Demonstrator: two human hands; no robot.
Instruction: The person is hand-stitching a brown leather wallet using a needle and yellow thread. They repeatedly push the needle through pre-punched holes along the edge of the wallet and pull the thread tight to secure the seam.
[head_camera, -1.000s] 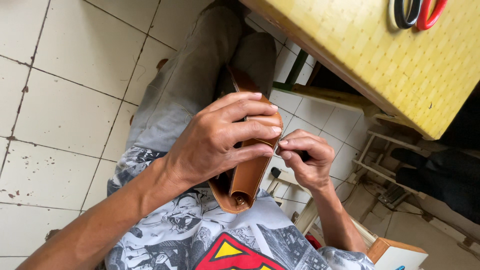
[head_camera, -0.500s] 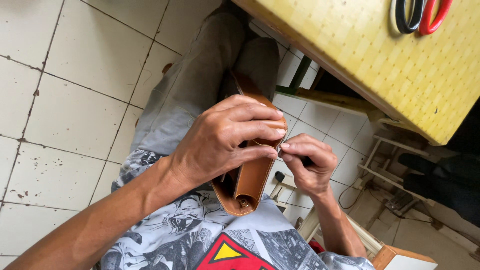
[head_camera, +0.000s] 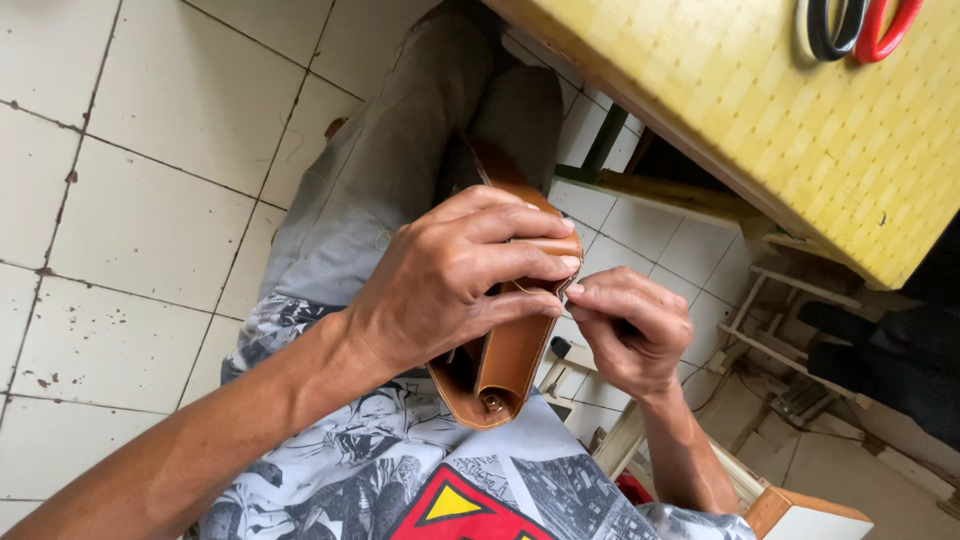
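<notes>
Leather pouch (head_camera: 510, 350), tan and half-stitched, sits upright over your lap, clamped in your left hand (head_camera: 450, 280) while your right hand (head_camera: 625, 330) pinches thread at its right edge, mid-stitch by the look of it; next likely calls for a steady, straight pull.

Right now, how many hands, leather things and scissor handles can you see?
Hands: 2, the left hand and the right hand
Brown leather pouch: 1
Scissor handles: 2, one black handle, one red handle
Total: 5
</notes>
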